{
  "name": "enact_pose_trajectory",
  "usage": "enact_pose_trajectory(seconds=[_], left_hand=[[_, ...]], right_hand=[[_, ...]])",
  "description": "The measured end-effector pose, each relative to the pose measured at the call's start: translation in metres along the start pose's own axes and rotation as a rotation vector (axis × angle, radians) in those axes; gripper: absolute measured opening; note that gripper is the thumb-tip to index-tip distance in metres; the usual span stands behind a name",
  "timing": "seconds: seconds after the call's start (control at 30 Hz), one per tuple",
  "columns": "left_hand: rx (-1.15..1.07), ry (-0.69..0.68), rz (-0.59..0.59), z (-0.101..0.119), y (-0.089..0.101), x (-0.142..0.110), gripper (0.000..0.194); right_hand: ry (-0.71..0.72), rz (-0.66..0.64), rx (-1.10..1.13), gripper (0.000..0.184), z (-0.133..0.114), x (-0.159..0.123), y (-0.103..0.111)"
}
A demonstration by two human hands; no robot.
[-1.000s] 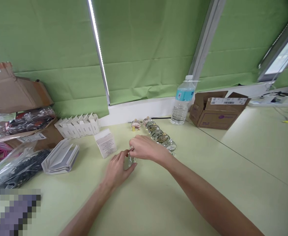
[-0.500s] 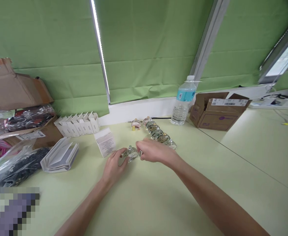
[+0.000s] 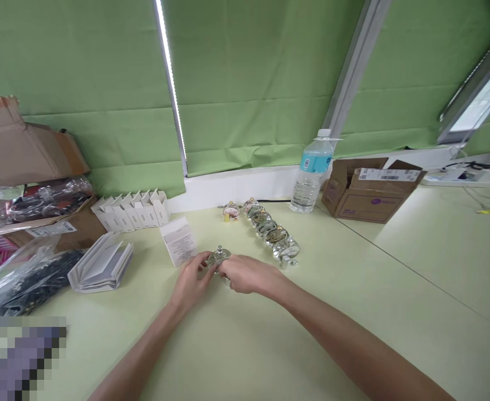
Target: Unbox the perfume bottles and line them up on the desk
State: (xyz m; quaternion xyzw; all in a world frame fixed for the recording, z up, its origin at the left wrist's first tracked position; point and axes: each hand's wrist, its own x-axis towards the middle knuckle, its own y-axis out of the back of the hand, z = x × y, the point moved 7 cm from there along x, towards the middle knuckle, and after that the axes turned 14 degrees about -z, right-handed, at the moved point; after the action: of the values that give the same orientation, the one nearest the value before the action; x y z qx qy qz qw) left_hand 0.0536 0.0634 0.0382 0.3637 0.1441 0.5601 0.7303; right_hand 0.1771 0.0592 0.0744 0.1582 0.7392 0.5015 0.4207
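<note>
Glass perfume bottles (image 3: 270, 229) near white cartons (image 3: 130, 211)

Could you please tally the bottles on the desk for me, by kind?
Glass perfume bottles in the overlapping row: about 5
Glass perfume bottle standing apart: 1
Glass perfume bottle held in the left hand and right hand: 1
Plastic water bottle: 1
Total: about 8

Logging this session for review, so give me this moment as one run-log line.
Left hand on glass perfume bottle | right hand on same bottle | nearby: white carton
</note>
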Motion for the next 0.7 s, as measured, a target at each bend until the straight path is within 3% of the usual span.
enact_pose_trajectory(seconds=[0.17,0.2,0.3,0.4,0.5,0.7], left_hand=[[-0.003,0.019,-0.030,-0.002,-0.002,0.000,0.035],[-0.001,0.024,-0.035,-0.002,-0.002,0.000,0.035],[0.008,0.020,-0.027,-0.001,-0.002,-0.001,0.035],[0.020,0.016,-0.008,-0.001,-0.001,-0.002,0.035],[0.033,0.018,0.000,0.000,-0.001,-0.002,0.035],[0.048,0.011,-0.009,0.003,-0.001,-0.002,0.034]], right_hand=[[-0.008,0.009,0.093,0.011,0.011,-0.010,0.015],[-0.017,0.031,0.103,0.014,0.013,-0.013,0.020],[-0.058,0.219,0.093,0.030,0.016,-0.021,0.041],[-0.092,0.416,0.125,0.029,0.017,-0.024,0.055],[-0.057,0.459,0.145,0.034,0.014,-0.016,0.052],[-0.003,0.453,0.086,0.025,0.009,0.000,0.044]])
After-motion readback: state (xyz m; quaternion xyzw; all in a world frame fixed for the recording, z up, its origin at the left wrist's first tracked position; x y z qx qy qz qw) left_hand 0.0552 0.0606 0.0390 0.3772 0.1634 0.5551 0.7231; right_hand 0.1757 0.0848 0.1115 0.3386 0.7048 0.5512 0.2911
